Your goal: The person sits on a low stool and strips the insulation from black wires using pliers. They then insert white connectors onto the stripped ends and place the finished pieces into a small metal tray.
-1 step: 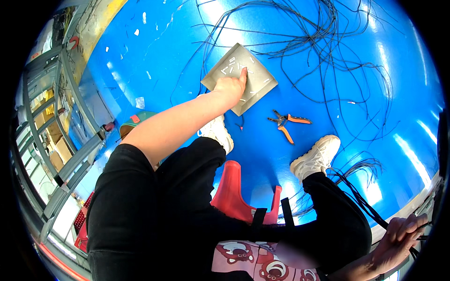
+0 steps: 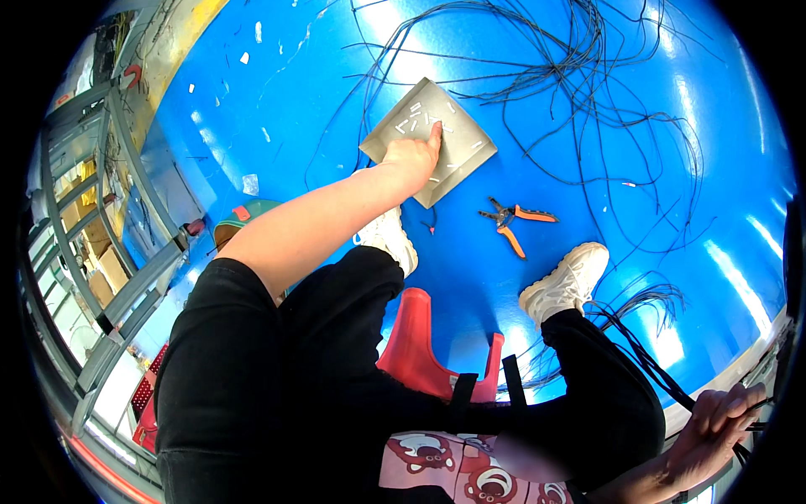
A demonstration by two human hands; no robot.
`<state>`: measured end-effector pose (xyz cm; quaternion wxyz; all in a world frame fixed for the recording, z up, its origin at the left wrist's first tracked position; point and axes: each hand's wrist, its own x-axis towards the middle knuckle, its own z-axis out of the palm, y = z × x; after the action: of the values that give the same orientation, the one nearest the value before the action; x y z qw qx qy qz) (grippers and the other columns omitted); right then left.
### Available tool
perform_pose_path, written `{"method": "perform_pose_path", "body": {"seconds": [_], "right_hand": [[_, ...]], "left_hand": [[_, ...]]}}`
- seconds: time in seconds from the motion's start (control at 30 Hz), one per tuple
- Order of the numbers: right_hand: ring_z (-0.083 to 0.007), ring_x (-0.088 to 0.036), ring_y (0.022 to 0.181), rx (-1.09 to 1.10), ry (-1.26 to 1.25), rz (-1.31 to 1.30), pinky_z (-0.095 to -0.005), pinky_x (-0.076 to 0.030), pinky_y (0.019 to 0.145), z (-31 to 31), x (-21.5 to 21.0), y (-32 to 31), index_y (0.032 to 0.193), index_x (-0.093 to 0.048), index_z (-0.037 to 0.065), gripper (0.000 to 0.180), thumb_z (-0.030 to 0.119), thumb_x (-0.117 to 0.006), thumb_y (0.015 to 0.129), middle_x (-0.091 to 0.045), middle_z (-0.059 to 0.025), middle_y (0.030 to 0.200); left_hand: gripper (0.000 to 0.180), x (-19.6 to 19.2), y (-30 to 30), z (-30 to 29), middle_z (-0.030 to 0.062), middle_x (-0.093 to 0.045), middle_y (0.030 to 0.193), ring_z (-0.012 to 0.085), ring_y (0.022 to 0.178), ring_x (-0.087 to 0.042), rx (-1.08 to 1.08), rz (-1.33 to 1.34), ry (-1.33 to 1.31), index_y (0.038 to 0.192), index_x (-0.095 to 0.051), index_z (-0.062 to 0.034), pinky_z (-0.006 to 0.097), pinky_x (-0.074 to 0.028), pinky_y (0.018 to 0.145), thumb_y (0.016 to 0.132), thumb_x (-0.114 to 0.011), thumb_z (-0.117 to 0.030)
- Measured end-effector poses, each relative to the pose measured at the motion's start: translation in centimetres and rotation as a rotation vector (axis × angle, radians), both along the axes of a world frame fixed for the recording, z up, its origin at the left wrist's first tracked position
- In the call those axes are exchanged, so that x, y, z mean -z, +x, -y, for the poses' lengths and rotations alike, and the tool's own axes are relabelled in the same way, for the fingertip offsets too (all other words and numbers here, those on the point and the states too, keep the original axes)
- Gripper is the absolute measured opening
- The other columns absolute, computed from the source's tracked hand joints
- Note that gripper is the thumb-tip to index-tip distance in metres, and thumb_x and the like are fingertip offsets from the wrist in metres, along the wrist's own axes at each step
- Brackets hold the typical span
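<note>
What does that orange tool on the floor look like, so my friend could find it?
Start at the shiny blue floor, then find the flat grey square tray that the left hand touches. Just right of the tray's lower corner lie the orange-handled pliers, jaws dark and handles spread apart. They are the only orange thing among the thin dark wires.

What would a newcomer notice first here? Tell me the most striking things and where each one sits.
The glossy blue floor fills the view, with thin dark wires sprawled across its upper right. At top centre the left hand reaches onto a grey square tray of small white pieces, with orange-handled pliers just to its right. At lower right, the right hand grips a bundle of dark wires.
</note>
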<state>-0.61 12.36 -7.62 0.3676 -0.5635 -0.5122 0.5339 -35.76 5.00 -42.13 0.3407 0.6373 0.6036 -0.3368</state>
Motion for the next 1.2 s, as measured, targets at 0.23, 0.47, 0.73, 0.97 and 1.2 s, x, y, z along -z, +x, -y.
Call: {"method": "perform_pose_path", "body": {"seconds": [0.23,0.47,0.73,0.97,1.2], "right_hand": [[-0.0077,-0.016,0.048,0.002,0.003,0.02,-0.0216,-0.018,0.046,0.2,-0.1,0.4,0.088,-0.045,0.005,0.023,0.025,-0.048,0.1,-0.028,0.0003,0.063],[-0.0076,-0.017,0.045,-0.055,-0.008,0.02,-0.0222,-0.019,0.046,0.1,-0.1,0.6,0.087,-0.046,0.006,0.026,0.029,-0.051,0.098,-0.03,0.0003,0.061],[-0.0069,-0.017,0.044,-0.02,-0.016,-0.024,-0.023,-0.019,0.045,0.0,-0.2,-0.2,0.084,-0.042,0.007,0.026,0.028,-0.051,0.098,-0.03,0.001,0.06],[-0.0053,-0.023,0.044,0.075,0.041,0.104,-0.0209,-0.02,0.042,1.0,-1.2,0.5,0.082,-0.04,0.01,0.031,0.034,-0.049,0.099,-0.033,0.0029,0.06],[-0.006,-0.04,0.053,0.089,-0.056,-0.045,-0.0203,-0.028,0.044,3.3,-2.2,0.9,0.099,-0.051,0.004,0.019,0.022,-0.056,0.095,-0.048,-0.0006,0.074]], "left_hand": [[0.063,-0.9,-0.1,-0.2,0.0153,-0.066,0.099,0.03,0.088,-0.068,-0.03,0.058,0.106,0.137,-0.033,-0.0013,0.04,-0.056,0.072,0.079,-0.06,-0.002],[0.015,1.5,-2.9,-1.9,0.0221,-0.062,0.1,0.0366,0.087,-0.065,-0.234,0.199,0.48,0.095,-0.057,0.0012,0.044,-0.054,0.074,0.081,-0.052,0.001],[0.024,3.9,-3.1,-3.3,0.0218,-0.061,0.106,0.0351,0.092,-0.066,-0.132,0.19,0.477,0.105,-0.056,0.0026,0.042,-0.055,0.076,0.081,-0.053,0.001],[0.018,1.9,-2.6,-2.5,0.0189,-0.063,0.094,0.031,0.085,-0.065,-0.306,0.367,0.407,0.101,-0.055,0.0016,0.038,-0.053,0.072,0.088,-0.055,-0.009],[0.011,-11.2,-0.7,-4.5,0.0012,-0.057,0.08,0.008,0.07,-0.055,-1.137,1.089,-0.059,0.092,-0.052,-0.0069,0.023,-0.047,0.066,0.095,-0.057,-0.017]]}}
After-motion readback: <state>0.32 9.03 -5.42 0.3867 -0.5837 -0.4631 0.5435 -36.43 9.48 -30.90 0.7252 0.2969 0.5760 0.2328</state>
